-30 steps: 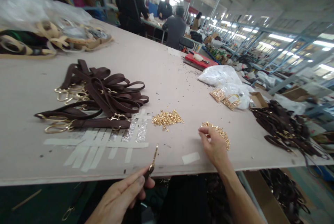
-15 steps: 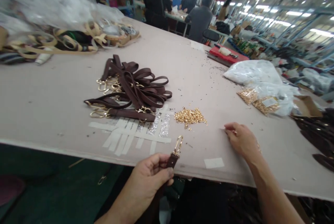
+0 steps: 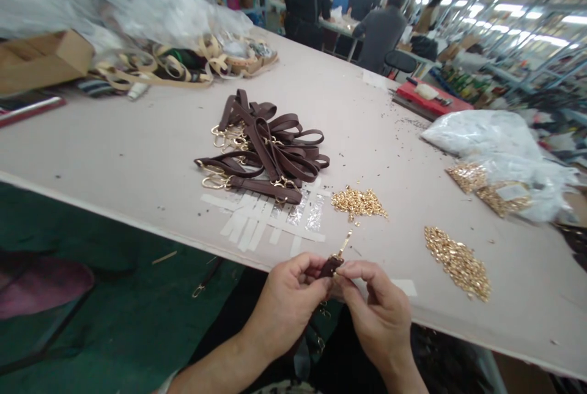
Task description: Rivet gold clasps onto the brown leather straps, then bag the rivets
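Brown strap end (image 3: 329, 267) is slanting forward over the near table (image 3: 137, 143) edge, gold clasp (image 3: 345, 242) leading — left hand (image 3: 293, 296) is pinching it from the left, right hand (image 3: 378, 302) is pinching at its right side — contents too small to tell.

Dark brown straps (image 3: 266, 155), gold clasp (image 3: 346, 242), gold bits (image 3: 360, 202), pinkish-beige tabletop (image 3: 151, 143), dark green floor (image 3: 132, 327)
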`<state>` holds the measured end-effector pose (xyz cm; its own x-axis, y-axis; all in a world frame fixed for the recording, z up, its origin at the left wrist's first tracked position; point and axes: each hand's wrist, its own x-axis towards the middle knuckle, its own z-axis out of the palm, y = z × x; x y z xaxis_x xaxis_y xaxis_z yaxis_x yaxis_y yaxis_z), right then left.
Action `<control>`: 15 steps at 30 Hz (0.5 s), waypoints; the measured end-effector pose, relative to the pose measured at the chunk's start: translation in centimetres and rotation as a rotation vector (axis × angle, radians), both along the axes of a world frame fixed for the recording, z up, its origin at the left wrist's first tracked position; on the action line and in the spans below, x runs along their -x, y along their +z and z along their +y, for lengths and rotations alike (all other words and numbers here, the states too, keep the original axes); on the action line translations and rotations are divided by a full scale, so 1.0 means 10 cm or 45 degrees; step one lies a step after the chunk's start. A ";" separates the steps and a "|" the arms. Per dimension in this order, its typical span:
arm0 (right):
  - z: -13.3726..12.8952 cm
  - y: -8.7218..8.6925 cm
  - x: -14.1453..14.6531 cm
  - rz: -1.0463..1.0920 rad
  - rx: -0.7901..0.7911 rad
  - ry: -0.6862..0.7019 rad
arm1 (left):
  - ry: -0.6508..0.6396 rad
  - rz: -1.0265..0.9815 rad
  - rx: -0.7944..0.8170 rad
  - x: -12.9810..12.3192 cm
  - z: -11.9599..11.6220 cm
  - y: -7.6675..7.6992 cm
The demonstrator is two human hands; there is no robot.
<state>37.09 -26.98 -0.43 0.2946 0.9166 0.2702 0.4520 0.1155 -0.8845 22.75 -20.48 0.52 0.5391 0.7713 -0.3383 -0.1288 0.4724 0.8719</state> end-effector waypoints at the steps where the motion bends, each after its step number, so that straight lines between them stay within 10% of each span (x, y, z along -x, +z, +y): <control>1: 0.00 0.01 0.00 -0.024 -0.012 0.008 | 0.005 -0.001 -0.010 0.00 -0.01 0.00; 9: -0.06 0.09 0.07 -0.236 -0.086 -0.011 | -0.002 0.095 -0.255 0.04 -0.08 -0.02; 15: -0.13 0.02 0.17 0.139 -0.020 -0.196 | -0.019 0.292 -0.673 0.12 -0.13 0.04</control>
